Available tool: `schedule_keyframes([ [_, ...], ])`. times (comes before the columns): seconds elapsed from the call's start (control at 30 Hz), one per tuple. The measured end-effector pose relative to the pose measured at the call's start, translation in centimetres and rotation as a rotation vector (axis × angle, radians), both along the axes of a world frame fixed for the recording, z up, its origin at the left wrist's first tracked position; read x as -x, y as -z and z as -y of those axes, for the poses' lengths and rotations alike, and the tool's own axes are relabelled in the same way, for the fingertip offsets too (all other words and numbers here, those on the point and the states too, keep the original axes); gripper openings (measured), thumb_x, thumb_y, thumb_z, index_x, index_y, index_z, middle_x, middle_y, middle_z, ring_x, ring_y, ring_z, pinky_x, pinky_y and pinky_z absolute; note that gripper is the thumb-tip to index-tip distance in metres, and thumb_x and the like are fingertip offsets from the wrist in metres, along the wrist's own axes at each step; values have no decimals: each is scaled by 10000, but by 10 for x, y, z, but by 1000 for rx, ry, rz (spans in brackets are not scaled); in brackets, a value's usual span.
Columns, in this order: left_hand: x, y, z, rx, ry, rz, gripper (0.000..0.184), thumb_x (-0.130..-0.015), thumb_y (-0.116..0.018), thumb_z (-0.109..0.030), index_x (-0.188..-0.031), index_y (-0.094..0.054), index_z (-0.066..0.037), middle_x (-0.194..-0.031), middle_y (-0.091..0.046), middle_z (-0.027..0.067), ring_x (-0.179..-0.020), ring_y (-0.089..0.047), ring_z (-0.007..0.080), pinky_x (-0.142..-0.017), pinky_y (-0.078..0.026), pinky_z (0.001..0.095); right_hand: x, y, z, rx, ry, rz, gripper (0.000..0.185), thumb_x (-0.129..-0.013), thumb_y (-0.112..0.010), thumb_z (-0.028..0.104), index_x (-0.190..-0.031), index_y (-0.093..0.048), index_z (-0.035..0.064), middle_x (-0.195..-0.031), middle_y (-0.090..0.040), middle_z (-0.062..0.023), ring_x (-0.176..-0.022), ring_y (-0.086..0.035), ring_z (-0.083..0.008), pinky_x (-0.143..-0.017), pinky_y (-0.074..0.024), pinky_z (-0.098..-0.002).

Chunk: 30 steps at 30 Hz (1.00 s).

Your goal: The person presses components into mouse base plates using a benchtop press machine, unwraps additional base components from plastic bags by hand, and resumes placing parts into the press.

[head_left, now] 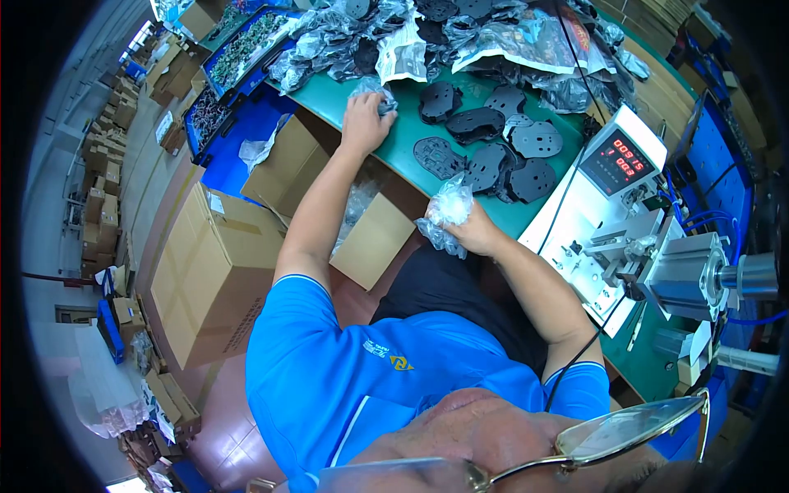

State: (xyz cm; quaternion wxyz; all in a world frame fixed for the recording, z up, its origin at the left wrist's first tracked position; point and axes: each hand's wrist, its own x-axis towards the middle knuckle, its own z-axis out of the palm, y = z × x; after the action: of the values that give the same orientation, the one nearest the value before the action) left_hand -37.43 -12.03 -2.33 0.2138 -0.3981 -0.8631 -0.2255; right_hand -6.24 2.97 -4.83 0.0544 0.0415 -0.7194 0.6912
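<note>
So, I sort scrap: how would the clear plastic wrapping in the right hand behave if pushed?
The clear plastic wrapping probably crumples floppily, being already creased in the right hand. It looks thin, so likely light, and its shine hints at slipperiness.

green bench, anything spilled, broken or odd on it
No spill or obvious damage shows on the green bench. The heap of crumpled plastic bags along its far side looks untidy, and the black parts lie at mixed angles, some overlapping.
</note>
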Motion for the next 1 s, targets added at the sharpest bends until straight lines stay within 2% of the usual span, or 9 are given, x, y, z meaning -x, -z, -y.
schedule_keyframes([
  [0.13, 7, 18, -1, -106, 36, -91, 221, -986, -774, -132, -1186, -741, -45, -1173, -767, 178, -1184, -689, 416, -1035, -554, 516, 1, -2, -1, -19, -25, 34, 154, -975, -749, 41, -1129, -752, 39, -1063, -770, -99, -1010, -741, -253, -936, -586, -416],
  [0.27, -8, 12, 8, -178, 53, -68, 145, -1049, -726, -123, -1162, -716, -31, -1115, -773, 212, -1055, -728, 423, -956, -582, 511, 2, 3, 0, -44, -2, -64, 163, -980, -735, 42, -1142, -746, 32, -1056, -770, -105, -985, -740, -249, -917, -589, -414],
  [0.37, -35, -14, 6, -338, -26, 175, 213, -1142, -672, -192, -1263, -667, -17, -1116, -775, 235, -1009, -788, 393, -874, -606, 461, 3, 3, -3, -50, 7, -80, 166, -994, -745, 59, -1157, -741, 30, -1056, -771, -99, -983, -737, -234, -914, -591, -410],
  [0.53, -41, -27, -13, -501, 34, 338, 217, -1145, -634, -192, -1264, -652, -11, -1104, -784, 250, -1006, -780, 427, -900, -588, 512, 0, -4, 4, 86, 38, 65, 199, -1051, -804, 176, -1180, -733, 42, -1052, -769, -58, -989, -726, -177, -908, -593, -396],
  [0.6, -34, -29, -16, -435, 27, 357, 224, -1140, -636, -188, -1271, -644, -6, -1084, -796, 239, -980, -793, 400, -870, -596, 489, 1, -4, 2, 135, 11, 112, 259, -1066, -835, 268, -1167, -726, 55, -1043, -764, -36, -983, -713, -142, -888, -592, -384],
  [0.77, -43, -69, -23, -507, 103, 344, 185, -1131, -638, -130, -1268, -652, -7, -994, -799, 147, -867, -785, 272, -798, -606, 420, -2, -12, 2, 178, 23, 153, 265, -1052, -851, 268, -1141, -712, 60, -1034, -759, -36, -948, -716, -144, -845, -593, -373],
  [0.83, -51, -84, -26, -672, 209, 856, 178, -1136, -623, -115, -1280, -662, -19, -1022, -788, 69, -895, -767, 209, -817, -608, 385, 0, -8, 2, 252, 55, 159, 318, -1041, -869, 298, -1152, -684, 64, -1014, -743, -34, -918, -732, -169, -812, -604, -385],
  [0.93, -83, -79, 2, -585, 508, 845, 181, -1130, -619, -93, -1295, -664, -32, -1098, -777, 21, -969, -744, 154, -846, -613, 376, 0, -8, 1, 552, 75, 172, 366, -1042, -874, 354, -1153, -664, 76, -1020, -737, -44, -921, -746, -184, -799, -614, -396],
  [1.0, -135, -88, 24, -237, 532, 781, 165, -1102, -640, -83, -1256, -676, -32, -1133, -767, 80, -1000, -756, 213, -901, -612, 397, 1, -6, 1, 594, 33, 154, 431, -1056, -857, 391, -1261, -657, 70, -1086, -740, -62, -929, -758, -194, -792, -624, -403],
])
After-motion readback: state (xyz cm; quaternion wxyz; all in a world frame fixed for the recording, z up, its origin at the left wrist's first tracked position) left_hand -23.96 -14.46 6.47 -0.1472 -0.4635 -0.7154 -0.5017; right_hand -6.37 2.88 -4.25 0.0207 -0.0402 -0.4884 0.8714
